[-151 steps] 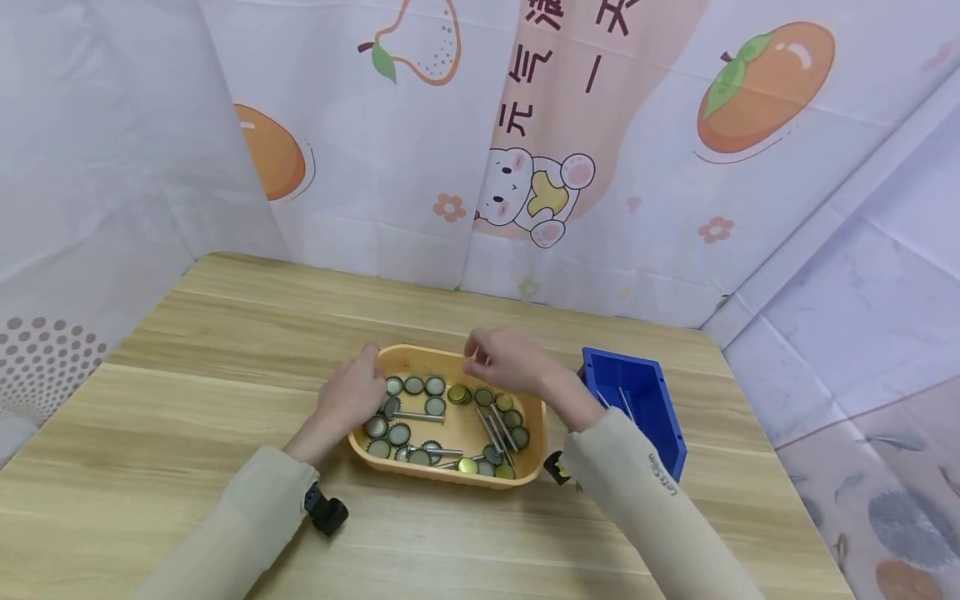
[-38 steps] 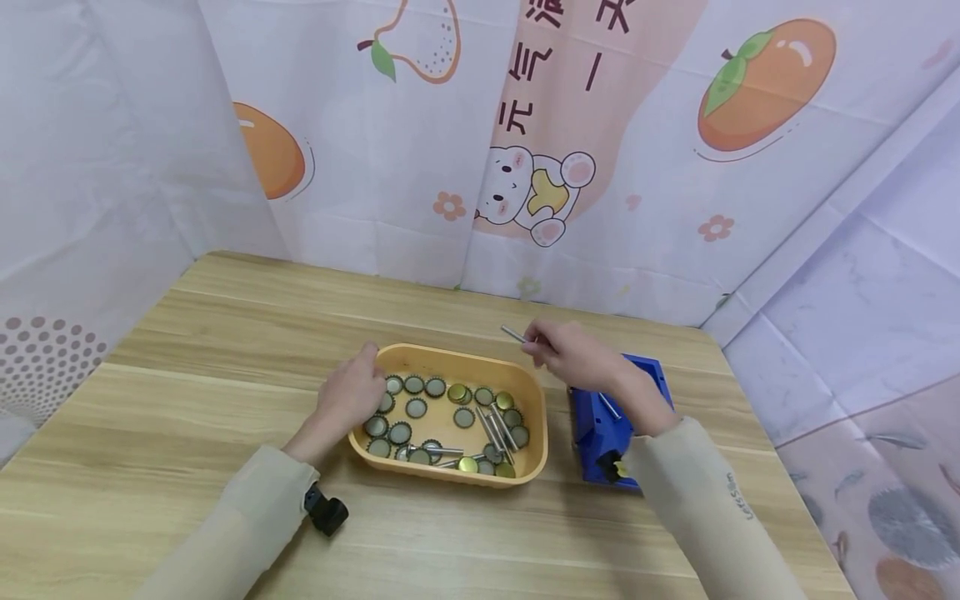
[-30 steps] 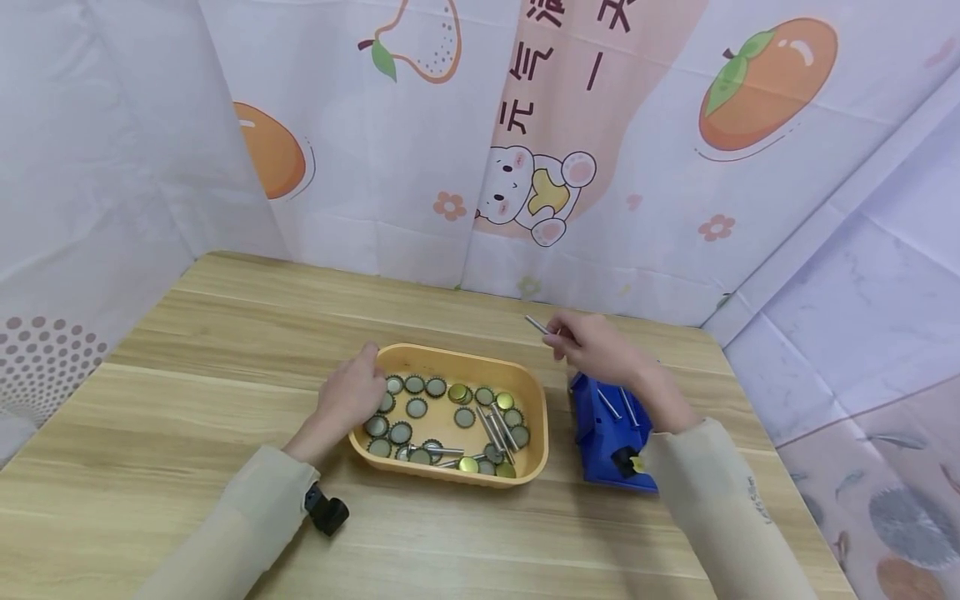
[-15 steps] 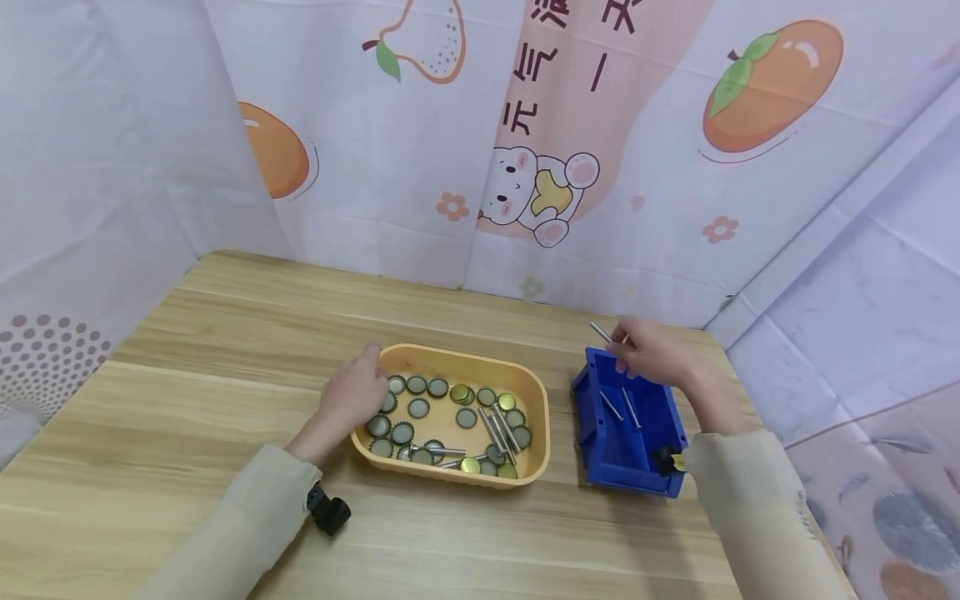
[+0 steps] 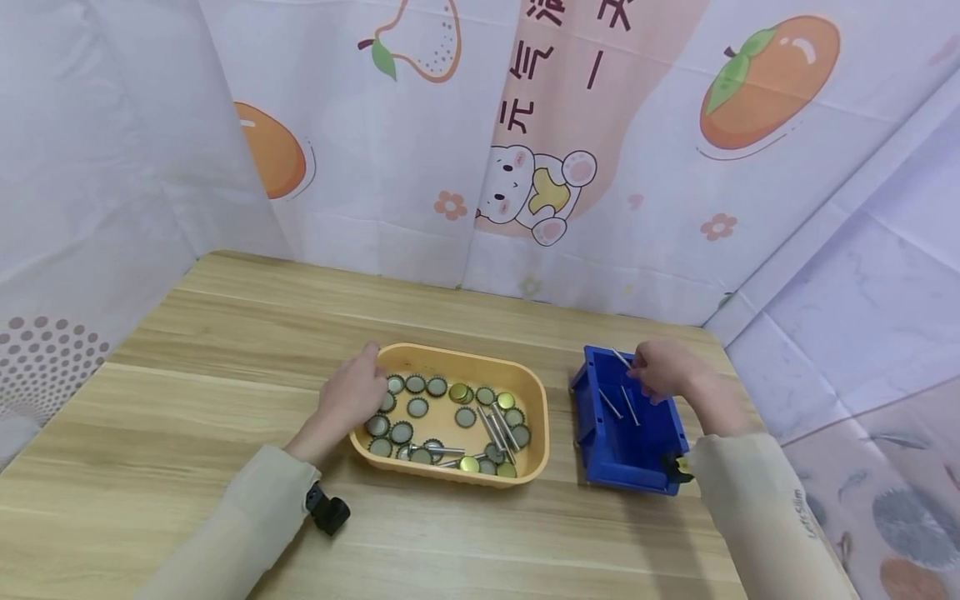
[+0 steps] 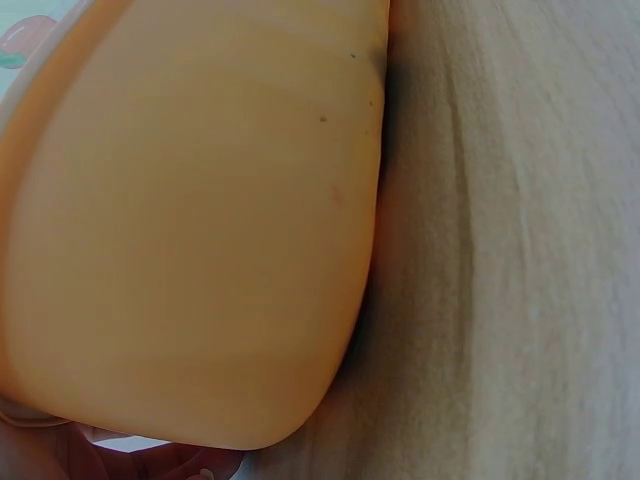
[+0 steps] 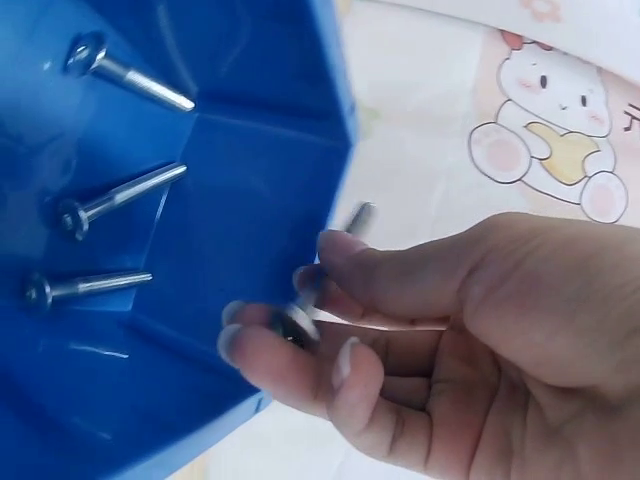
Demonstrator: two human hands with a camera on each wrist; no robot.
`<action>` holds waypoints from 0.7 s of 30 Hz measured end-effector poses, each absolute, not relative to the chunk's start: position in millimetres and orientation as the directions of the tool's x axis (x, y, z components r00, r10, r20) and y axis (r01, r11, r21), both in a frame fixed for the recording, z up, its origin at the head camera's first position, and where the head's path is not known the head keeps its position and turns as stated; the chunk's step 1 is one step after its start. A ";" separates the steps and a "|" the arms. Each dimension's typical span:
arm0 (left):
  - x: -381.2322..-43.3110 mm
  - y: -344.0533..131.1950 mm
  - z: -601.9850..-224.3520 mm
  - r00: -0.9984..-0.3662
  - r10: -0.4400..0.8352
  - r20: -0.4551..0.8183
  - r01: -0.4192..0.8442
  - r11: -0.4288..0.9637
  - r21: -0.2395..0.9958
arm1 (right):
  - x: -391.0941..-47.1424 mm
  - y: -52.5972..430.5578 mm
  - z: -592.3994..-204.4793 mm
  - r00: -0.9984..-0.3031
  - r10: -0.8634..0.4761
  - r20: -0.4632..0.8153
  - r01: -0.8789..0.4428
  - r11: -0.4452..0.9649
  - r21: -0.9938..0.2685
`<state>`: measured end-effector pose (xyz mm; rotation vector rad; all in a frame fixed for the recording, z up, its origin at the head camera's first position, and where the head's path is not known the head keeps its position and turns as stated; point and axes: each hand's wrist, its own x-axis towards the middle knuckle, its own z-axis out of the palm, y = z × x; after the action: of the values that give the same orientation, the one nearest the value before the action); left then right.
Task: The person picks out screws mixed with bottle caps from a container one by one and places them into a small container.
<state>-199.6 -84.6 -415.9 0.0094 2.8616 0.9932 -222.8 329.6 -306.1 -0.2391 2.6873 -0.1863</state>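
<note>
Wooden tabletop (image 5: 187,400); pinched bolt's head (image 7: 293,328), right-wrist view only.

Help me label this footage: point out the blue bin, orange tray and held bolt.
Blue bin (image 5: 626,477), head view: on its near wall.
Orange tray (image 5: 442,423), head view: on its bare floor.
Held bolt (image 7: 360,218), right wrist view: on the shank's protruding end.

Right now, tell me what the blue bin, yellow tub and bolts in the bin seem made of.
Blue bin: probably moulded plastic, smooth with glossy highlights. Yellow tub: likely plastic too, satin, its sheen soft and even. Bolts: metal, perhaps steel, polished silver with bright glints.
</note>
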 end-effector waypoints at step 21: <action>-199.6 -85.7 -414.5 -0.994 0.045 -0.104 -0.029 0.786 0.618 | -219.0 237.9 -299.4 -0.913 -0.373 -0.166 -0.353 0.925 -0.140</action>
<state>-199.6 -85.7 -414.5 0.0129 2.8610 0.9924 -219.0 237.9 -299.4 -0.5509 2.8950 -0.1595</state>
